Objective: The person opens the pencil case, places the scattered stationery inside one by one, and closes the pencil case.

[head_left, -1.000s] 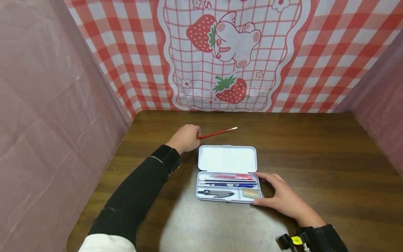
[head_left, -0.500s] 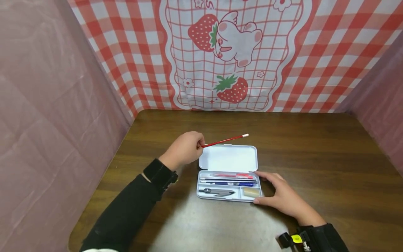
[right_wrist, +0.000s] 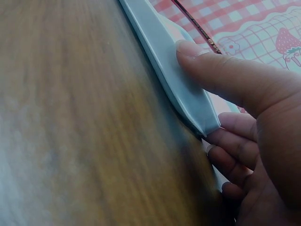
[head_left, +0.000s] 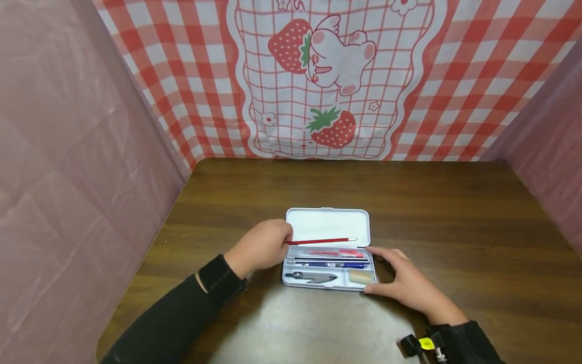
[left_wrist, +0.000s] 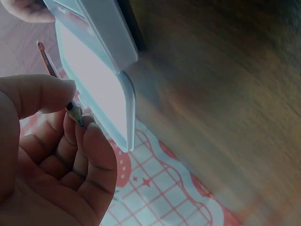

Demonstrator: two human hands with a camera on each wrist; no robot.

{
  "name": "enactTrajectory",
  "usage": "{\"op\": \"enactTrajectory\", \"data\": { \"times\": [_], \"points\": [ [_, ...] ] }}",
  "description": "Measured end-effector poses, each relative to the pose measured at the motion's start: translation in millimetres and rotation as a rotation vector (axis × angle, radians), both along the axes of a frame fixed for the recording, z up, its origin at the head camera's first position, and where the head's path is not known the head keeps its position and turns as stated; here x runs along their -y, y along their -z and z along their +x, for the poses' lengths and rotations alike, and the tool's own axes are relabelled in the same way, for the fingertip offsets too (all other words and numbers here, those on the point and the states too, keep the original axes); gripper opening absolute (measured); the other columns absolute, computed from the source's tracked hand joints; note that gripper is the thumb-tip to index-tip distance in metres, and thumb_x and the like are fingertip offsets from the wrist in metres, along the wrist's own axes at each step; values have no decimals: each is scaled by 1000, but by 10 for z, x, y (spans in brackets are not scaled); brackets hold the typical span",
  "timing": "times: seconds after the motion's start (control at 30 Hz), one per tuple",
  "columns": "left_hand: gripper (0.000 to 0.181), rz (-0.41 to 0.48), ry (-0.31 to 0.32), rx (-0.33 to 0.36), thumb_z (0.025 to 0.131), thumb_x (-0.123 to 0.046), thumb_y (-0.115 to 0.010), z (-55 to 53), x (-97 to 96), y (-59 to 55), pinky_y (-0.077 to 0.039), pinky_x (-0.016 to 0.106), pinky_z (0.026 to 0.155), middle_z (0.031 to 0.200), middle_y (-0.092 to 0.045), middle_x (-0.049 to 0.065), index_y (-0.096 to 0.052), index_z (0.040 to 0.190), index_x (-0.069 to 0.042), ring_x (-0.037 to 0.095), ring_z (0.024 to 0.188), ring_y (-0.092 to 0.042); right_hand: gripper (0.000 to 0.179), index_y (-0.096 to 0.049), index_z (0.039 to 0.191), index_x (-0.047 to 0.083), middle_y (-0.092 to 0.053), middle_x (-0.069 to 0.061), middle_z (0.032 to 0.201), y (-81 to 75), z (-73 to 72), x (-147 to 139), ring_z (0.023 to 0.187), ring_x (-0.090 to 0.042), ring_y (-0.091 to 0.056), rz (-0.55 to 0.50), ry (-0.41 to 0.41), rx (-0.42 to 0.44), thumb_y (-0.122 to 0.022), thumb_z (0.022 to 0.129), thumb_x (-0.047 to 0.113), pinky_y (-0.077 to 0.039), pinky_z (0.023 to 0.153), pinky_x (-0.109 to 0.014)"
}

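My left hand (head_left: 262, 244) pinches a red pencil (head_left: 324, 241) near its sharpened tip, which shows in the left wrist view between thumb and fingers. The pencil's white eraser end points right, over the hinge side of the raised lid. Below it lies an open white pencil case (head_left: 328, 221). Inside are a red pen (head_left: 350, 253), a blue pen (head_left: 347, 265), a dark striped pencil, a grey drawing compass (head_left: 313, 277) and a beige eraser (head_left: 360, 276) in its own compartment. My right hand (head_left: 411, 285) holds the case's right end, thumb at the front and fingers at the back.
The case stands on a brown wooden table (head_left: 450, 212). Behind the table hangs a red-and-white checked cloth (head_left: 200, 86) with strawberries on it. Pink drapes (head_left: 82, 177) flank the left and right sides.
My left hand has carried the red pencil toward me, from behind the case to above its lid and tray. My right hand has stayed at the case's right end.
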State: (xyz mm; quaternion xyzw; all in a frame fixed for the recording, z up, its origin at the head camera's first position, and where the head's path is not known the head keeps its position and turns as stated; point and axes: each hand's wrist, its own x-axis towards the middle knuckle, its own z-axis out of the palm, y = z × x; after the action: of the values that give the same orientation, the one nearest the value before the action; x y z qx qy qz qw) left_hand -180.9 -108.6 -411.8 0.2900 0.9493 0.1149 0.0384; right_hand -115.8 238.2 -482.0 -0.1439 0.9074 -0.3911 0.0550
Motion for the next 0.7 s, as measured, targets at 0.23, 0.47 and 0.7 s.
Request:
{"op": "enactTrajectory", "data": {
  "times": [0.23, 0.47, 0.7],
  "points": [
    [4, -52, 58, 21, 93, -14, -71, 47, -82, 37, -51, 30, 78, 87, -61, -4, -68, 95, -13, 15, 77, -54, 88, -55, 146, 11, -55, -17, 141, -26, 4, 2, 130, -39, -45, 10, 4, 16, -91, 74, 49, -36, 105, -64],
    [11, -109, 99, 45, 96, -17, -69, 51, -173, 107, -53, 31, 83, 92, -64, -3, -71, 106, -11, 13, 80, -56, 88, -55, 146, 12, -55, -18, 141, -31, -2, 6, 131, -40, -44, 16, 7, 23, -91, 75, 49, -35, 105, -66],
    [12, -122, 103, 72, 96, -19, -69, 31, -221, 143, -52, 29, 82, 90, -61, -4, -71, 107, -13, 13, 80, -55, 87, -56, 145, 12, -55, -17, 140, -24, -5, 11, 130, -39, -45, 6, 3, 11, -92, 74, 48, -35, 105, -64]
  ]
}}
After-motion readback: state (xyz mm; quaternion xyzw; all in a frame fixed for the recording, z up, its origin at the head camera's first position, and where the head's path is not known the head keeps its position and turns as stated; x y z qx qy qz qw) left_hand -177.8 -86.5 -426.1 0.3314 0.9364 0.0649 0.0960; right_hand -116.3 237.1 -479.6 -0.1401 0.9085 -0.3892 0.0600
